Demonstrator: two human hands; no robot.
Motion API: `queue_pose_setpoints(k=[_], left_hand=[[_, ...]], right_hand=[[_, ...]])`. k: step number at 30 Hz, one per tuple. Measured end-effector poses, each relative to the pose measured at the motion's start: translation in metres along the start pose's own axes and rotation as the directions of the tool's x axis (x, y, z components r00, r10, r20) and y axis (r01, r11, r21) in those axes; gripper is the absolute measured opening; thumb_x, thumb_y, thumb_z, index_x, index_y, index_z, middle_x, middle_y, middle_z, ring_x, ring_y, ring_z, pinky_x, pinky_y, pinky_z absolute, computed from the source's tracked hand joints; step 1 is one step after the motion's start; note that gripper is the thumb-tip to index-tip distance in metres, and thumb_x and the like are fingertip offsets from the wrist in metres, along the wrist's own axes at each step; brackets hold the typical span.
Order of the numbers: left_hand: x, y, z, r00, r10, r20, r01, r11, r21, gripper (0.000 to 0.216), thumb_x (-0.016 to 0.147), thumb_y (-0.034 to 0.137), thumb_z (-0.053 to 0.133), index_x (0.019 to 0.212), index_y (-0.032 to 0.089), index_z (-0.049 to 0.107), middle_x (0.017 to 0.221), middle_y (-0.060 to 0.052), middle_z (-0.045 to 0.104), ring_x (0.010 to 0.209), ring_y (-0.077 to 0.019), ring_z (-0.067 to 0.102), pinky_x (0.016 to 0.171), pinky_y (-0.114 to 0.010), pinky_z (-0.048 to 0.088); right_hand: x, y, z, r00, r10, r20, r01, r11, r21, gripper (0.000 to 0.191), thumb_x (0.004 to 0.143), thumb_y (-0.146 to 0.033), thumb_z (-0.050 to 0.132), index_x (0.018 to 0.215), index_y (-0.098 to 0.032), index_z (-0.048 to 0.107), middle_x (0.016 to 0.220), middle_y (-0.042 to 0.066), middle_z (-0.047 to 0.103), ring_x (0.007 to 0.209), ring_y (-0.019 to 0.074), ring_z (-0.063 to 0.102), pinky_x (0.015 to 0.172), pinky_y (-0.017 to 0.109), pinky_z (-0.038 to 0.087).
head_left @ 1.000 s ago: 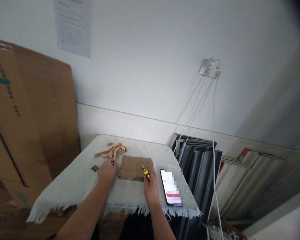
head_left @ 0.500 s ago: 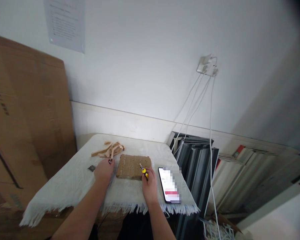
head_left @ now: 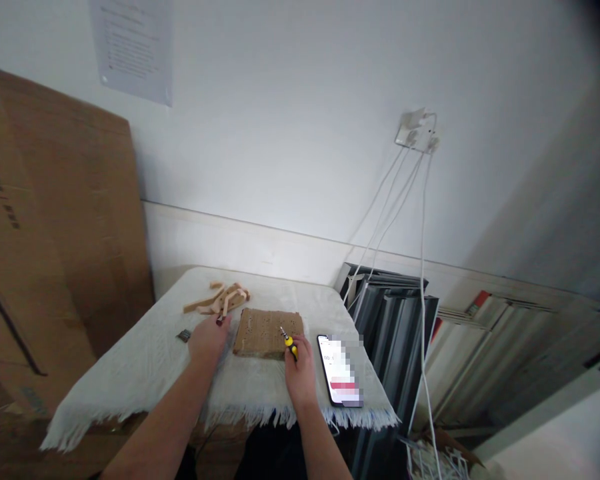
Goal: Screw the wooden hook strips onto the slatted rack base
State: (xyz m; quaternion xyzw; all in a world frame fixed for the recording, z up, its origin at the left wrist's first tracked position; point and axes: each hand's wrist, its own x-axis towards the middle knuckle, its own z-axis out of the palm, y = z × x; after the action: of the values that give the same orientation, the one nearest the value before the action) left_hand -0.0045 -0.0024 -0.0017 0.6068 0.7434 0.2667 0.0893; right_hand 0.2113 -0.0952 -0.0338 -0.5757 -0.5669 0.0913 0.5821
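My right hand [head_left: 300, 370] is wrapped round a small yellow-and-black screwdriver [head_left: 291, 345], its metal tip pointing away over a brown corrugated cardboard piece [head_left: 265, 327] pricked with holes. To the left, my left hand [head_left: 207, 341] has its fingertips pinched together at the near end of a loose pile of light wooden pieces [head_left: 235, 295]. Something small and dark shows at those fingertips, too small to name. Beside that hand lies a small dark packet or patch of bits [head_left: 184, 335], not clear at this size.
A phone [head_left: 339, 373] with a lit screen lies right of my right hand on the fringed white cloth [head_left: 145, 360]. Dark metal frames [head_left: 390, 320] lean beyond the table's right edge, with white cables [head_left: 423, 267] hanging nearby. A large cardboard box [head_left: 70, 220] stands at left.
Almost nothing differs. The view has shifted very slightly; both hands stay in place, with the screwdriver still in the right one.
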Motion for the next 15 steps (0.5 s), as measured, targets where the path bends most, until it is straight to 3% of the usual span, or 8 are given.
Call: queue_pose_setpoints(k=[8,15], left_hand=[[0.005,-0.0032,0.0011,0.999,0.032,0.018,-0.031,0.998,-0.052,0.05,0.089,0.053,0.037,0.105,0.018,0.069,0.096,-0.013,0.072,0.09,-0.0293,0.066,0.072,-0.033,0.045],[0.0078,-0.0073,0.003,1.0,0.023,0.002,-0.022,0.997,-0.08,0.061,0.093,0.055,0.025,0.097,0.015,0.071,0.092,-0.015,0.072,0.087,-0.029,0.066,0.07,-0.032,0.044]], right_hand=[[0.0001,0.0,-0.0002,1.0,-0.004,0.0,0.004,1.0,0.009,0.021,0.084,-0.021,0.05,0.1,-0.019,0.064,0.112,0.012,0.061,0.11,0.0245,0.055,0.101,0.041,0.04],[-0.0003,0.0027,0.0009,1.0,0.002,-0.004,-0.002,1.0,0.006,0.02,0.084,-0.021,0.051,0.1,-0.019,0.063,0.113,0.012,0.061,0.112,0.0243,0.054,0.102,0.042,0.039]])
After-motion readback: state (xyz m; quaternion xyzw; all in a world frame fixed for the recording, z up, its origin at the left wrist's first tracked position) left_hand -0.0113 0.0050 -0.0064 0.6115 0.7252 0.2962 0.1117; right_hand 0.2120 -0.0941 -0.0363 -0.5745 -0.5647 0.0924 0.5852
